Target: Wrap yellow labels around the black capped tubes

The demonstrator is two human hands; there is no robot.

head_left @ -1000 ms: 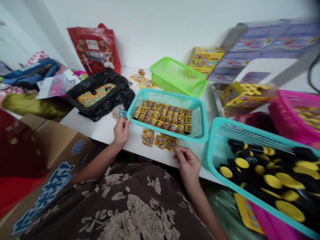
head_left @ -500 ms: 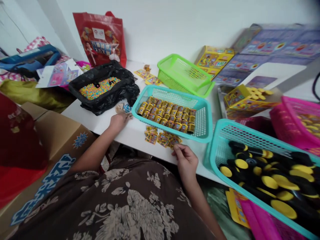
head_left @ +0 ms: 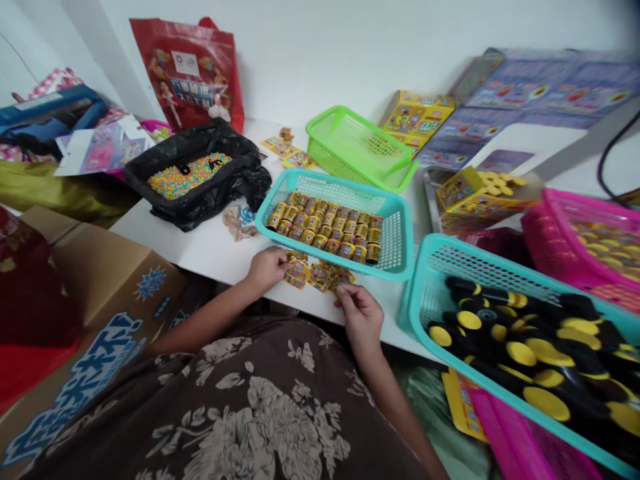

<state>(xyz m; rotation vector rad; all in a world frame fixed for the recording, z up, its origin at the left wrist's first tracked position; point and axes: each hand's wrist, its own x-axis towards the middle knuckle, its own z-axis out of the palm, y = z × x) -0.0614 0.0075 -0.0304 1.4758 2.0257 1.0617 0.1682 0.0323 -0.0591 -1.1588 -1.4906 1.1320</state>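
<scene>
Small yellow printed labels (head_left: 319,276) lie in loose piles on the white table, just in front of a turquoise basket (head_left: 395,263). Inside that basket, small cylinders (head_left: 320,223) with yellow printed wraps lie in rows. My left hand (head_left: 267,272) is closed, its thumb and forefinger pinching the left edge of the labels. At the right end of the piles, my right hand (head_left: 361,312) is also closed in a pinch, fingertips at a label's edge. How much of a label sits between those fingertips is partly hidden.
On the left stand a black-lined bin (head_left: 165,210) of colourful beads, crumpled brown paper (head_left: 237,223) and a red bag (head_left: 195,80). A green basket (head_left: 350,153) stands behind. To the right are a turquoise basket (head_left: 425,280) of black-and-yellow pieces and a pink basket (head_left: 545,233).
My left hand has moved right, from the crumpled paper to the left edge of the labels. My right hand keeps its pinch by the labels. The whole view has shifted slightly.
</scene>
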